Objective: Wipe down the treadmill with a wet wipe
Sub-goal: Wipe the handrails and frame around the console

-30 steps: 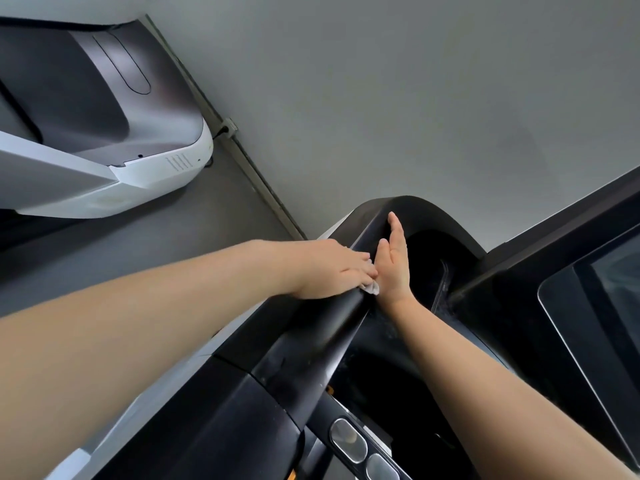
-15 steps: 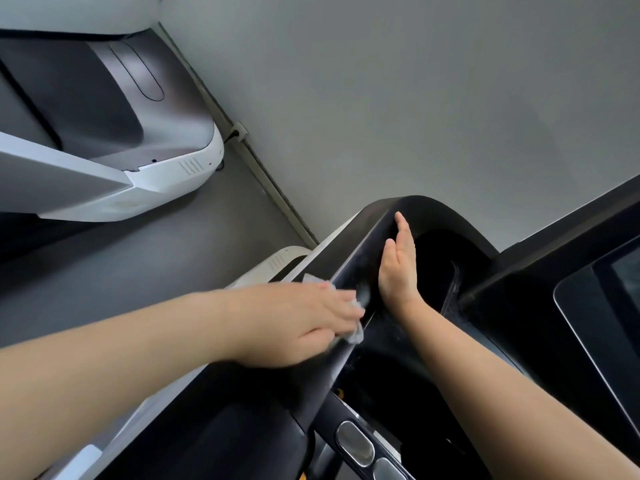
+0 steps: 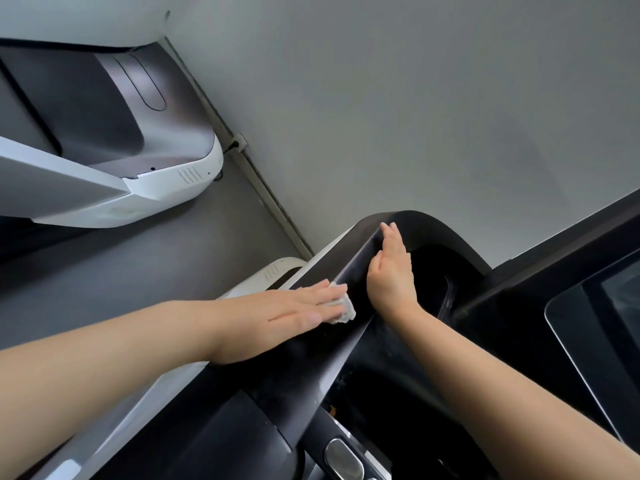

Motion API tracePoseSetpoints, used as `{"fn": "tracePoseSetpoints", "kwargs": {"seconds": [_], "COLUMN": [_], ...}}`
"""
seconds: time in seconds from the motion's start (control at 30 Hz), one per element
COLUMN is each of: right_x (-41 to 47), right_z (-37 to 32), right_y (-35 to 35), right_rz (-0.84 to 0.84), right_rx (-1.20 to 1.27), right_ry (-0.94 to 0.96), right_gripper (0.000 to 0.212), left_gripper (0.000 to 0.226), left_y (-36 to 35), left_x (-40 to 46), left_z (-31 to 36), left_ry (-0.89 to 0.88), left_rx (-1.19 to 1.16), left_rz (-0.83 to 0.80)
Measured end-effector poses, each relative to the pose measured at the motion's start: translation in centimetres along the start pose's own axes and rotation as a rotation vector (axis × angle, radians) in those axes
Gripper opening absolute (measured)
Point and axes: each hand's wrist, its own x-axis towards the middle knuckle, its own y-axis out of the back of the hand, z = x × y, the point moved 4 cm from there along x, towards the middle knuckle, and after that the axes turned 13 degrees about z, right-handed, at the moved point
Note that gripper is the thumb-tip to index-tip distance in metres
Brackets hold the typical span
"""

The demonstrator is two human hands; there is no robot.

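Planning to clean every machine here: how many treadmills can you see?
2: the black treadmill under both hands, and a white one on the floor at upper left. More may sit outside the view.

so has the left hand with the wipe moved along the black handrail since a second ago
Yes. The left hand, pressing the white wet wipe, slid down the black handrail toward the camera, away from the right hand resting near the rail's top bend.

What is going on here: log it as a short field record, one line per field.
left hand: flat, straight fingers pressing the wipe on the black handrail
right hand: open, palm against the handrail's inner side, farther up
screen: dark, at right
second treadmill: on the floor, upper left
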Motion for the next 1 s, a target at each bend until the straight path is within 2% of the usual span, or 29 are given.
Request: {"fn": "tracePoseSetpoints", "kwargs": {"seconds": [0.1,0.2,0.27,0.33,0.37,0.43,0.47,0.6,0.7,0.8,0.9,0.93,0.97,1.0], "right_x": [1.1,2.3,2.5,2.6,2.7,2.7,2.8,2.9,2.9,2.8,2.8,2.9,2.9,2.9], "right_z": [-0.9,-0.7,-0.6,-0.7,-0.7,-0.6,-0.6,-0.6,-0.8,-0.9,-0.9,-0.9,-0.9,-0.9], "right_y": [-0.4,-0.7,-0.8,-0.9,-1.0,-1.0,-1.1,-1.2,-1.2,-1.2,-1.3,-1.3,-1.3,-1.3], "right_rz": [0.026,0.032,0.017,-0.004,-0.019,-0.055,-0.074,-0.112,-0.124,-0.134,-0.148,-0.149,-0.150,-0.156], "right_rx": [0.101,0.074,0.088,0.070,0.045,-0.008,-0.023,-0.034,-0.031,-0.066,-0.103,-0.112,-0.117,-0.117], "right_ry": [-0.024,-0.036,-0.027,-0.015,-0.010,-0.001,-0.001,-0.006,-0.010,0.003,0.028,0.034,0.038,0.038], "right_gripper": [0.054,0.053,0.055,0.056,0.056,0.055,0.054,0.053,0.052,0.053,0.055,0.055,0.055,0.054], "left_gripper": [0.050,0.043,0.051,0.075,0.076,0.050,0.046,0.045,0.043,0.048,0.052,0.052,0.052,0.051], "left_y": [0.4,0.4,-0.3,-0.6,-0.9,-0.9,-0.6,0.3,-1.6,-3.4,-2.9,-2.0,-2.0,-2.7], "left_x": [1.4,3.8,6.6,8.8,9.4,11.1,11.7,13.3,11.4,10.1,10.6,10.9,11.2,12.0], "left_z": [-0.1,-1.0,-2.6,-3.9,-4.8,-6.2,-6.3,-5.1,-6.9,-9.1,-8.5,-7.1,-7.2,-9.1], "left_ry": [0.052,0.160,0.215,0.242,0.241,0.284,0.301,0.320,0.193,0.393,0.403,0.395,0.321,0.281], "left_rx": [-0.048,-0.096,-0.077,-0.047,-0.054,-0.074,-0.111,-0.234,-0.280,-0.441,-0.403,-0.307,-0.250,-0.294], "left_rz": [-0.026,0.002,0.011,0.094,0.087,0.074,0.084,0.147,0.223,0.316,0.210,0.113,0.085,0.112]}}
